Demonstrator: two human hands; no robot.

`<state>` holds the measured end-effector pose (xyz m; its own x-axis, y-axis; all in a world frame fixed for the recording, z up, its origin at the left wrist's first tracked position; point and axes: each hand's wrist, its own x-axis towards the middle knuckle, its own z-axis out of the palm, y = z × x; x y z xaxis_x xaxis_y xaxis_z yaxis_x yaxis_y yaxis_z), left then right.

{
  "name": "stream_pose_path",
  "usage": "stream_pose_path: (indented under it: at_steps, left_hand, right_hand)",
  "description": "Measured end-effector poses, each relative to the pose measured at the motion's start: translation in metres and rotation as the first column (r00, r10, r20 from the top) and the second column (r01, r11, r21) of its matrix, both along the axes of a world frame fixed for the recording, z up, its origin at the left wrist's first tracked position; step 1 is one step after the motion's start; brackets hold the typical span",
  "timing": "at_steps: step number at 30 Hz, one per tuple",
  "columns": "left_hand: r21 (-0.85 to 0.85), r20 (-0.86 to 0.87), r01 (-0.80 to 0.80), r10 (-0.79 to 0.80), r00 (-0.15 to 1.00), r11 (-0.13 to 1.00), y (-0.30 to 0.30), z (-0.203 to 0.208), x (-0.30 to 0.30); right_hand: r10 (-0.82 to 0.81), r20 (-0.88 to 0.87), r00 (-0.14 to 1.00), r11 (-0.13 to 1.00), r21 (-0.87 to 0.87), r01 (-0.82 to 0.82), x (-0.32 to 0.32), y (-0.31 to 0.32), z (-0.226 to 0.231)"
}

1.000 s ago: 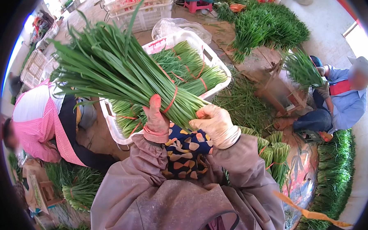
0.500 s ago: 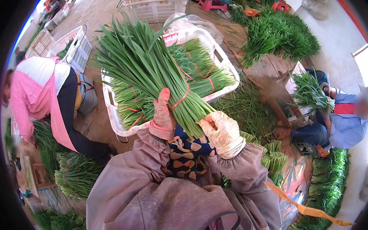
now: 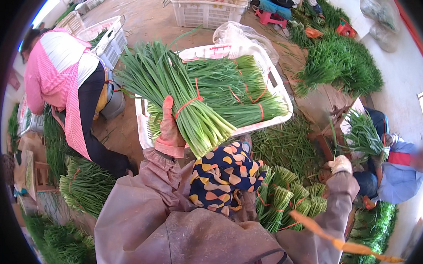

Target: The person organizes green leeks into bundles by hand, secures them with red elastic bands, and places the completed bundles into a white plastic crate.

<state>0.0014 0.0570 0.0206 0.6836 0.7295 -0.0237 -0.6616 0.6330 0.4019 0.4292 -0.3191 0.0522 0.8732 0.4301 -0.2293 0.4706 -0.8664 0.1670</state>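
My left hand (image 3: 170,132), in a stained glove, is closed round the stems of a bundle of garlic chives (image 3: 193,114), thumb up along its side. An orange-red band circles the bundle. Its leaves point to the far left, and its pale cut ends point toward me. Beneath and beyond it stands a white plastic crate (image 3: 285,95) with several banded bundles laid inside. My right hand (image 3: 340,164), in a pale glove, is stretched out to the right with fingers curled. A thin green blade (image 3: 333,137) rises from it.
Banded bundles (image 3: 281,201) stand beside my right knee. Cut leaves (image 3: 286,147) litter the floor. A person in pink (image 3: 58,73) bends at left; another in blue (image 3: 401,168) holds chives at right. Stacked crates (image 3: 209,11) and a chive heap (image 3: 339,62) lie beyond.
My right hand has left the bundle's cut ends and swung out to the right. The left hand still holds the bundle, now slightly further left. The view has shifted.
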Motion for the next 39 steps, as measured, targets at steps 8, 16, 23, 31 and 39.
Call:
stream_pose_path:
  at_steps: [8, 16, 23, 31, 39]
  left_hand:
    - [-0.013, -0.198, -0.076, 0.072, 0.978, 0.997, -0.002, -0.011, 0.019]
    - [-0.073, -0.385, -0.153, 0.114, 0.916, 0.986, -0.003, 0.011, 0.025]
    - [-0.231, -0.248, -0.237, 0.178, 0.952, 0.944, -0.023, 0.025, 0.032]
    - [-0.220, -0.073, 0.081, -0.099, 0.992, 0.972, -0.142, 0.044, -0.016]
    - [-0.287, -0.378, 0.366, -0.455, 0.806, 0.885, -0.186, -0.003, -0.034]
  right_hand:
    - [0.866, 0.417, 0.276, -0.178, 0.772, -0.610, -0.244, 0.197, 0.052]
    - [0.808, -0.036, 0.588, 0.425, 0.728, -0.539, -0.178, 0.132, -0.008]
    - [0.738, -0.303, 0.603, 0.370, 0.929, 0.013, -0.241, 0.119, 0.041]
    - [0.636, -0.521, 0.570, 0.397, 0.854, 0.337, -0.246, 0.095, -0.226]
    - [0.534, -0.816, 0.221, -0.079, 0.212, 0.974, -0.261, 0.082, -0.142]
